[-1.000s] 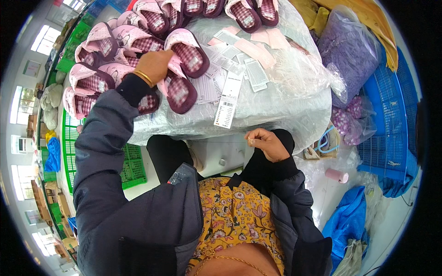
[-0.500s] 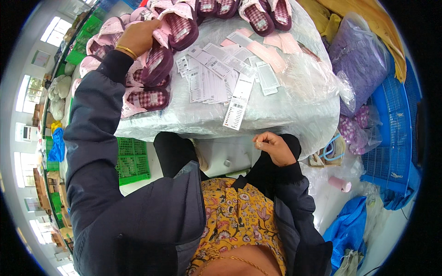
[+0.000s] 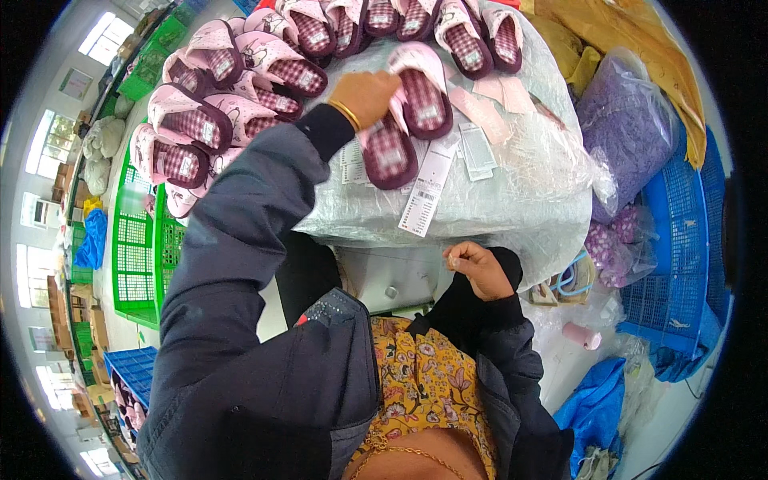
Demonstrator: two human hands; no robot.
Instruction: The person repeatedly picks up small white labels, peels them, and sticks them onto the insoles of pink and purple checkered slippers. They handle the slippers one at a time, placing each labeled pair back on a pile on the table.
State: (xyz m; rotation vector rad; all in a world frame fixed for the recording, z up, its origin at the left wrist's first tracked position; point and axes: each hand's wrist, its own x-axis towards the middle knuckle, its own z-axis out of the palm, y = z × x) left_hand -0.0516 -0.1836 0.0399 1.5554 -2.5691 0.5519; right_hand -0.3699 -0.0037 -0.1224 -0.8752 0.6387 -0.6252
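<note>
Pinched in my left hand (image 3: 368,98) is a pair of pink slippers (image 3: 426,100) with dark maroon soles and checked insoles, held above the table. Beneath them lie white printed tags, mostly covered by the slippers; one long tag (image 3: 422,200) points toward me, and smaller white tags (image 3: 478,150) lie to its right. Over my right thigh rests my right hand (image 3: 486,272), thumb and fingers pressed together; whatever is between the fingertips is too small to name. Many similar slippers (image 3: 192,120) are piled at the table's left side and far edge.
Clear plastic covers the table (image 3: 528,192), with pink strips (image 3: 480,112) on it. A bag of purple items (image 3: 624,120) and a blue crate (image 3: 672,240) stand at the right. Green crates (image 3: 132,240) are at the left; a pink thread spool (image 3: 582,336) lies on the floor.
My left hand has carried the pair of slippers from the pile rightward, over the tags. The view has shifted left, showing more slippers and crates. My right hand stays by my thigh.
</note>
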